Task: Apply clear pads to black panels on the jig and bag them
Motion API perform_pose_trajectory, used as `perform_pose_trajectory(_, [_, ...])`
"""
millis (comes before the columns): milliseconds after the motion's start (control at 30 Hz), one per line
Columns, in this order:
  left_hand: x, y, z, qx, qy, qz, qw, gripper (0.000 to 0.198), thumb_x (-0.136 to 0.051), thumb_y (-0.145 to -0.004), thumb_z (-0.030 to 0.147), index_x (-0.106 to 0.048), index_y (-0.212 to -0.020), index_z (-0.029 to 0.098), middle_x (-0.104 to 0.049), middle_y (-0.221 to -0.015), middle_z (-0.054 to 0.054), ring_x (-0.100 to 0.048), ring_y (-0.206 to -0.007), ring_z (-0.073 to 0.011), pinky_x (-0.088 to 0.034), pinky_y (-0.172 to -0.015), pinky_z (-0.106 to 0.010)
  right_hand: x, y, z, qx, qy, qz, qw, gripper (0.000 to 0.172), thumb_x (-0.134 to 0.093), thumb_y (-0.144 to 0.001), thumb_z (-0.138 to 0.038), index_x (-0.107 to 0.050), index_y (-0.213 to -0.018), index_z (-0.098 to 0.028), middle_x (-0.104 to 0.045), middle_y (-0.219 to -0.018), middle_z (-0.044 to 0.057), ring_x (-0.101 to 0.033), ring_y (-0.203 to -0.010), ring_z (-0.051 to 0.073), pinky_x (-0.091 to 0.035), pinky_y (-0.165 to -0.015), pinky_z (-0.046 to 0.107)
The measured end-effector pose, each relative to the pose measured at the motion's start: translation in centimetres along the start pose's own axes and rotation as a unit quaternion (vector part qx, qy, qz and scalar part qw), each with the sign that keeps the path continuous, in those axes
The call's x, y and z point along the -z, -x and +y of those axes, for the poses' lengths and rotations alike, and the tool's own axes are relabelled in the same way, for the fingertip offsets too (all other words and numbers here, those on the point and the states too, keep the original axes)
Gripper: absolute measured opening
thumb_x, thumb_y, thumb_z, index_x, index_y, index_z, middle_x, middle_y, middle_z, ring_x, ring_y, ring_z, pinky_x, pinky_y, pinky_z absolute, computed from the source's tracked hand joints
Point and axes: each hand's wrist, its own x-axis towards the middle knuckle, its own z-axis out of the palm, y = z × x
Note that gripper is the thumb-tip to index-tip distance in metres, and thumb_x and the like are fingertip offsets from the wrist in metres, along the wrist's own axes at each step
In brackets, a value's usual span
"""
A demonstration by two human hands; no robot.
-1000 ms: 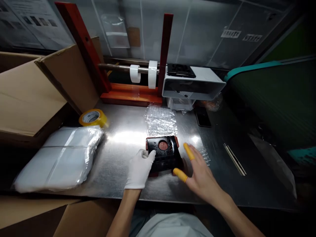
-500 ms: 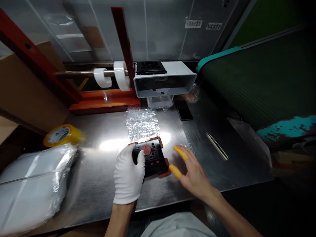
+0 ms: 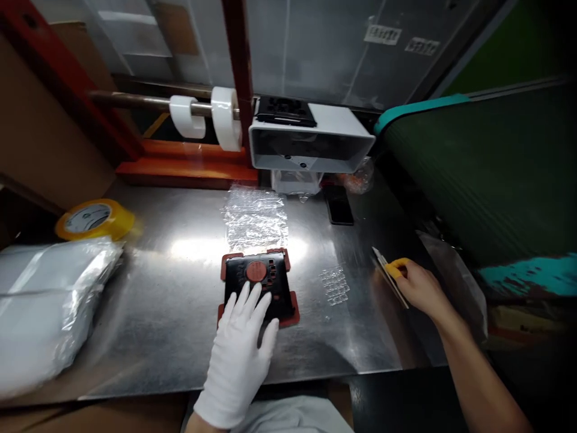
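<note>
A black plastic plate with red corner pieces and a round red centre (image 3: 256,282) lies flat on the steel table (image 3: 148,337). My left hand (image 3: 237,367), in a white glove, rests on its near half with the fingers spread. At the right of the table, my right hand (image 3: 421,288) wears yellow finger cots and pinches thin pale sticks (image 3: 390,279), which tilt up off the steel. A small piece of bubble wrap (image 3: 334,285) lies between my right hand and the plate. A larger sheet of bubble wrap (image 3: 255,219) lies just behind the plate.
A yellow tape roll (image 3: 94,219) and a white plastic-wrapped pack (image 3: 45,307) lie at the left. Behind stand a red wooden stand (image 3: 184,171) with white rolls on a rod (image 3: 224,118) and a white box (image 3: 311,141). A black phone (image 3: 338,204) lies nearby.
My left hand has gone from gripping the plate's edge to lying flat on it, and the plate now sits squarer. My right hand has moved right, off the plate, to the sticks.
</note>
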Motion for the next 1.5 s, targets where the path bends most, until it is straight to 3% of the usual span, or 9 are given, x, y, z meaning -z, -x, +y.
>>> perform_pose_trajectory(100, [0.6, 2.8, -0.5, 0.097, 0.058, 0.069, 0.991, 0.042, -0.052, -0.097, 0.020, -0.052, -0.138, 0.022, -0.051, -0.149, -0.010, -0.040, -0.144, -0.0274, -0.037, -0.118, -0.051, -0.6, 1.0, -3.1, 0.062, -0.202, -0.012, 0.977, 0.023, -0.053, -0.092, -0.036, -0.056, -0.109, -0.021, -0.071, -0.100, 0.011, -0.069, -0.086, 0.026, -0.053, -0.080, 0.041])
perform_pose_trajectory(200, [0.5, 3.8, -1.1, 0.135, 0.050, 0.091, 0.985, 0.050, -0.054, -0.095, 0.017, -0.046, -0.144, 0.021, -0.046, -0.152, -0.013, -0.038, -0.145, -0.0296, -0.040, -0.115, -0.051, -1.4, 2.1, -8.8, 0.129, -0.354, -0.111, 0.920, 0.033, -0.056, -0.096, -0.042, -0.053, -0.124, -0.024, -0.068, -0.101, 0.008, -0.066, -0.077, 0.021, -0.055, -0.074, 0.037])
perform_pose_trajectory(267, [0.1, 3.9, -1.3, 0.134, 0.027, 0.083, 0.987, 0.053, -0.057, -0.094, 0.016, -0.045, -0.145, 0.021, -0.044, -0.154, -0.014, -0.038, -0.145, -0.0303, -0.040, -0.114, -0.050, -2.3, 2.7, -13.2, 0.176, -0.334, -0.191, 0.906, 0.035, -0.053, -0.099, -0.042, -0.054, -0.131, -0.027, -0.068, -0.102, 0.007, -0.063, -0.073, 0.019, -0.053, -0.063, 0.032])
perform_pose_trajectory(333, [-0.3, 3.8, -1.4, 0.134, 0.006, 0.076, 0.988, 0.053, -0.059, -0.092, 0.015, -0.047, -0.143, 0.022, -0.043, -0.154, -0.012, -0.040, -0.143, -0.0298, -0.041, -0.113, -0.048, -3.5, 3.0, -17.0, 0.245, -0.283, -0.228, 0.899, 0.031, -0.053, -0.100, -0.040, -0.061, -0.127, -0.027, -0.069, -0.106, 0.007, -0.064, -0.080, 0.020, -0.052, -0.066, 0.032])
perform_pose_trajectory(400, [-0.5, 3.7, -1.4, 0.136, -0.007, 0.073, 0.988, 0.054, -0.060, -0.091, 0.014, -0.049, -0.142, 0.023, -0.043, -0.155, -0.011, -0.043, -0.141, -0.0290, -0.042, -0.112, -0.046, -4.7, 2.8, -19.6, 0.327, -0.227, -0.221, 0.890, 0.023, -0.056, -0.100, -0.038, -0.067, -0.116, -0.026, -0.070, -0.103, 0.006, -0.065, -0.085, 0.021, -0.051, -0.073, 0.033])
perform_pose_trajectory(467, [-0.5, 3.7, -1.5, 0.139, -0.009, 0.067, 0.988, 0.053, -0.061, -0.090, 0.013, -0.051, -0.141, 0.023, -0.044, -0.154, -0.010, -0.044, -0.140, -0.0286, -0.042, -0.111, -0.046, -5.8, 2.5, -21.0, 0.401, -0.154, -0.191, 0.883, 0.020, -0.056, -0.100, -0.036, -0.068, -0.112, -0.025, -0.071, -0.097, 0.005, -0.067, -0.080, 0.020, -0.050, -0.069, 0.031])
perform_pose_trajectory(600, [-0.6, 3.6, -1.7, 0.140, -0.008, 0.083, 0.987, 0.049, -0.061, -0.090, 0.013, -0.056, -0.138, 0.023, -0.049, -0.151, -0.009, -0.048, -0.137, -0.0278, -0.044, -0.109, -0.045, -7.1, 2.0, -21.7, 0.496, -0.008, -0.084, 0.864, 0.021, -0.054, -0.100, -0.026, -0.066, -0.117, -0.022, -0.071, -0.098, 0.004, -0.067, -0.071, 0.016, -0.043, -0.056, 0.028])
perform_pose_trajectory(700, [-0.7, 3.6, -1.8, 0.140, -0.005, 0.088, 0.986, 0.048, -0.061, -0.089, 0.012, -0.058, -0.137, 0.021, -0.050, -0.150, -0.009, -0.050, -0.135, -0.0282, -0.046, -0.107, -0.044, -7.3, 2.1, -22.1, 0.526, 0.009, -0.042, 0.850, 0.023, -0.059, -0.098, -0.027, -0.065, -0.120, -0.023, -0.071, -0.101, 0.002, -0.068, -0.075, 0.013, -0.042, -0.057, 0.025])
perform_pose_trajectory(1500, [-0.7, 3.2, -1.9, 0.139, -0.005, 0.093, 0.986, 0.041, -0.063, -0.092, 0.016, -0.062, -0.132, 0.023, -0.054, -0.146, -0.007, -0.053, -0.133, -0.0272, -0.049, -0.102, -0.041, -7.5, 2.1, -22.6, 0.544, -0.002, -0.011, 0.839, 0.013, -0.067, -0.095, -0.029, -0.066, -0.104, -0.019, -0.069, -0.088, 0.000, -0.065, -0.066, 0.010, -0.039, -0.052, 0.024])
